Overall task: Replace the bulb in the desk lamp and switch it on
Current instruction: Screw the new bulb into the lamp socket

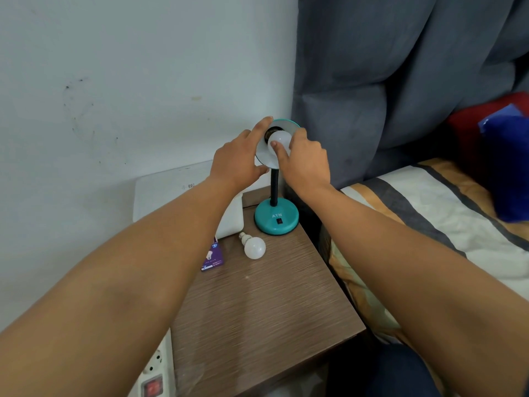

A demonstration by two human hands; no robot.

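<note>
The bulb in the shade (279,141) is a white, frosted globe with a smooth matt dome; its neck points into the dark socket at the centre of the lamp shade (264,154), and whether the threads are engaged cannot be told. It is probably light and fragile, and the smooth dome may slip, so the hold belongs around the widest part of the globe, with light pressure and no side load. The right hand (305,163) is closed on this bulb, its fingertips (274,144) on the dome. The left hand (239,160) clasps the shade's rim, one finger over the top edge at 12 o'clock and the thumb at the lower edge at 6 o'clock, steadying it. The shade is a round teal dish with a pale inner face, carried on a black flexible neck (274,186), which probably yields under push. The teal lamp base (276,217) stands at 6 o'clock from the shade on a brown bedside table (257,310); a dark rocker switch (279,221) sits on its front. A second bulb (253,246), white with a screw cap, lies on the table at 7 o'clock from the base, just beside it. A purple bulb box (213,257) lies at 9 o'clock from that bulb.
</note>
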